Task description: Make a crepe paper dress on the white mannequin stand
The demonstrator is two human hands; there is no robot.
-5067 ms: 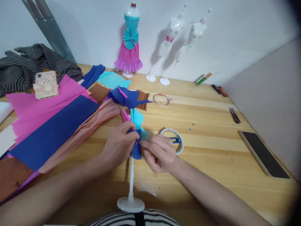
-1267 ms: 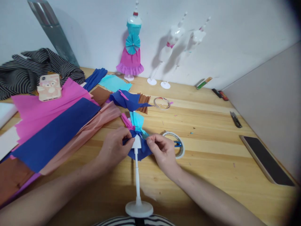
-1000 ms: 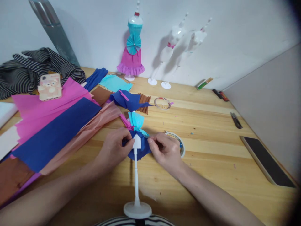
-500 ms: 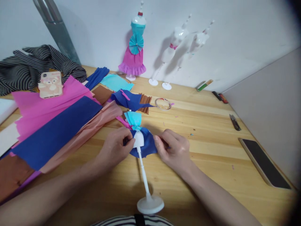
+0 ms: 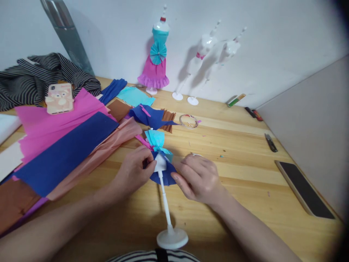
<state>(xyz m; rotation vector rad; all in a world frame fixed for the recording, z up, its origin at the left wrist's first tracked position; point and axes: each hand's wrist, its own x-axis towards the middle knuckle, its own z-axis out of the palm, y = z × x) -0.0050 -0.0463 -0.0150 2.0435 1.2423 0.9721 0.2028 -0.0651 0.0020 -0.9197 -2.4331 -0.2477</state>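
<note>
A small white mannequin stand (image 5: 172, 238) has its round base nearest me, with its body pointing away. Light blue crepe paper (image 5: 155, 137) wraps its upper part, and a dark blue crepe paper piece (image 5: 167, 178) hangs around the hips. My left hand (image 5: 136, 165) is closed at the left side of the hips, pinching the dark blue paper's edge; its fingertips are partly hidden. At the other side, my right hand (image 5: 197, 177) has thumb and fingers pinched on the right edge of that same paper. A pink strip (image 5: 144, 142) lies by the mannequin's top.
Crepe paper sheets (image 5: 65, 153) spread across the left, beside a phone (image 5: 60, 98) and striped cloth (image 5: 54, 69). A dressed mannequin (image 5: 158, 54) and two bare mannequins (image 5: 200, 54) stand along the wall. A bracelet-like ring (image 5: 188, 121), cutter (image 5: 271, 142) and dark tablet-like slab (image 5: 304, 189) lie rightward.
My right hand has shifted slightly left and down, drawing the dark blue paper closer around the mannequin's right side. More light blue paper shows there. My left hand stays nearly still.
</note>
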